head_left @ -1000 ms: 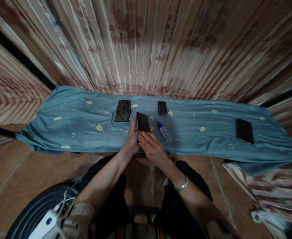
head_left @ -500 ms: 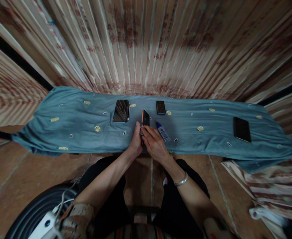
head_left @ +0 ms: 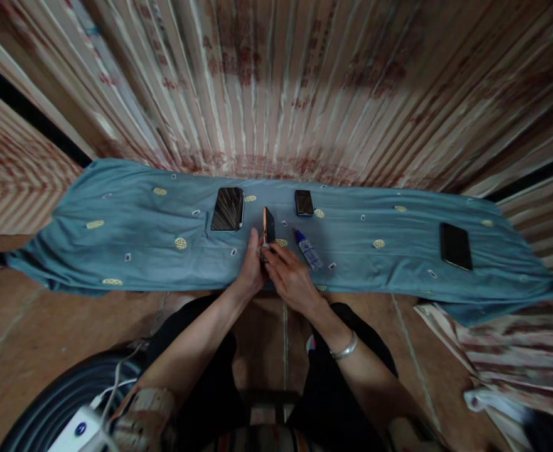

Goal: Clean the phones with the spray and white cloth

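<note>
My left hand is closed around the lower part of a dark phone with an orange edge, thumb up along its left side. The phone stands tilted, nearly edge-on, over the cloth. My right hand meets it at the lower end, fingers bent and pressed together. A small greyish bit shows between the hands; I cannot make out what it is. Just right of the hands lies a clear bottle with a blue cap. Beyond are a black tablet-like device and a small dark device.
A blue-green cloth with yellow pineapple prints covers the long, narrow table. Another dark flat device lies far right. Pleated curtains hang behind. On the floor at lower left, a white power strip rests by a black coil.
The phone has turned more edge-on and shifted slightly left with both hands. The bottle and the other devices stay where they lay; the view has shifted a little.
</note>
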Available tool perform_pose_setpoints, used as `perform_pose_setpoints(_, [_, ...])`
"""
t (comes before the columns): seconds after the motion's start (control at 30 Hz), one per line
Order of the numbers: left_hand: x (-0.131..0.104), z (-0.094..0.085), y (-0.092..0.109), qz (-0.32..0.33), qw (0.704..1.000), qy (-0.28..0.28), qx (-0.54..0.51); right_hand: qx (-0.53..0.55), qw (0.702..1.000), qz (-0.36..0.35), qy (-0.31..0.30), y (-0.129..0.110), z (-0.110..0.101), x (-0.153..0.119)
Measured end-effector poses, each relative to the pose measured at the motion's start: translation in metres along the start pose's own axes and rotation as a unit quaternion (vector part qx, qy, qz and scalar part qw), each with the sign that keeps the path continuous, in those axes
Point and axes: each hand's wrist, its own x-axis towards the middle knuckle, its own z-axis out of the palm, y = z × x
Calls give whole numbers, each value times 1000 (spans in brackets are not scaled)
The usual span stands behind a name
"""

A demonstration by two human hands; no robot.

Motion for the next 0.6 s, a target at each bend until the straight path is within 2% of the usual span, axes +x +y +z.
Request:
perform_pose_setpoints(0.17, [4,-9,11,1,1000,18,13,9,1000,-23,-16,-10,2,-4])
perform_pose_setpoints(0.3, [1,-10,14,11,1000,-1,15,12,999,-24,-22,-12,3,-6])
perform_pose_setpoints(0.6, [7,-15,-5,24,999,-11,24,-35,999,-12,-23,-2,9,-2])
